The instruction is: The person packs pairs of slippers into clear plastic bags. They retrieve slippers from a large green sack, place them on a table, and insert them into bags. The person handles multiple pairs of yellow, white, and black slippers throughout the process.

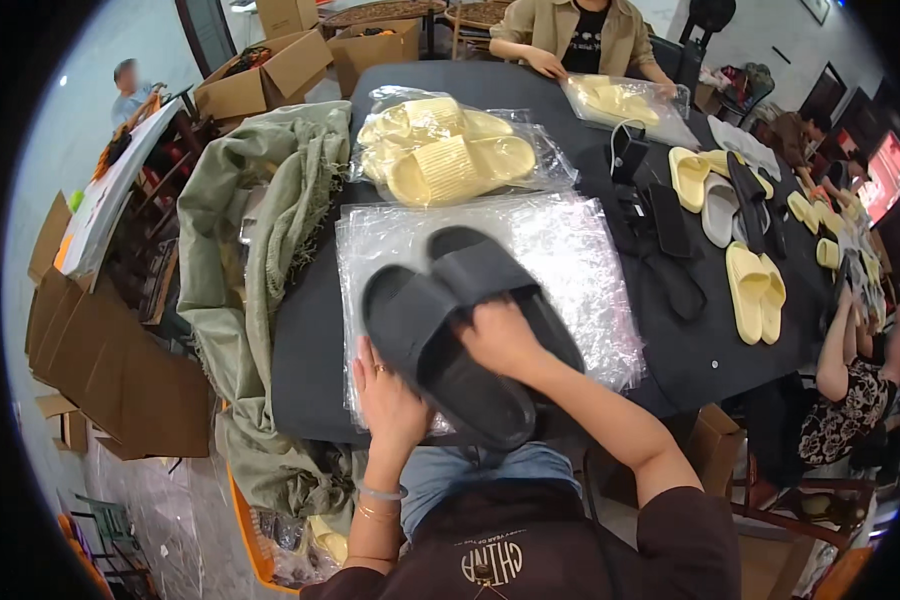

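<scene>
Gripping the pair of black slippers (420,325) with our right hand (497,336), we have them over the stack of clear bags (582,265). Our left hand (394,402) is at the stack's near-left edge; we cannot tell whether it grips anything. Bagged yellow slippers (445,168) lie just beyond the stack.

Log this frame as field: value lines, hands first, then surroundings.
right hand: gripping pair of black slide sandals near inner straps
left hand: fingers extended over clear plastic bags, beside sandals
bags: stacked flat on black-topped table
beyond bags: pale-yellow ridged slides in clear packaging
table's left: frayed olive-green cloth
table's right: loose pale-yellow slides
</scene>
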### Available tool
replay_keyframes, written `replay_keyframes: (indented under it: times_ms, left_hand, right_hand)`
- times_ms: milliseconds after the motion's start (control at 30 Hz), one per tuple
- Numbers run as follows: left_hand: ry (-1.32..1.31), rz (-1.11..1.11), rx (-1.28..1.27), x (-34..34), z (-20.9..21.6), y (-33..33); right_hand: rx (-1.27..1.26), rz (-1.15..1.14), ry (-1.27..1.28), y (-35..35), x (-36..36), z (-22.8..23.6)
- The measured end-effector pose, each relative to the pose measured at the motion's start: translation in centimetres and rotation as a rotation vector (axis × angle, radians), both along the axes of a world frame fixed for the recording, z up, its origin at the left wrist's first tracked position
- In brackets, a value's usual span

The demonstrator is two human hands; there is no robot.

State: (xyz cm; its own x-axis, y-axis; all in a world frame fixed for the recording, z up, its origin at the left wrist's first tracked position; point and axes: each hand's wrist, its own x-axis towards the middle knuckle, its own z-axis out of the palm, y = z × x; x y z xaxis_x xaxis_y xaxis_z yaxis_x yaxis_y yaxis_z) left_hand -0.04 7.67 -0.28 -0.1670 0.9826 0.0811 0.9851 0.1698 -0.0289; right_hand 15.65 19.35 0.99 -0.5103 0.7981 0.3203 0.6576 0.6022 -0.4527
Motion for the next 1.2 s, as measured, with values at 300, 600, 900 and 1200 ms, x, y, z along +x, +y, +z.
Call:
replay_keyframes:
  times_ms: [300, 600, 900, 1200]
  left_hand:
    - [-0.273, -0.039, 0.269, 0.7, 0.2, 0.1]
    - [-0.263, -0.438, 0.485, -1.0, -0.5, -1.3]
    - [-1.004, -0.568, 0.047, -0.8, -4.4, -3.6]
    - [-0.39, -0.552, 0.207, -0.1, 0.7, -3.0]
  right_hand:
    - [0.064, -0.399, -0.033, 8.7, 9.9, -2.6]
    - [-0.21, 0.064, 0.385, 3.7, 5.6, 9.1]
    - [-0.331, 1.023, -0.177, 3.7, -5.2, 3.1]
    - [-0.102, 0.598, -0.21, 6.7, -10.4, 2.6]
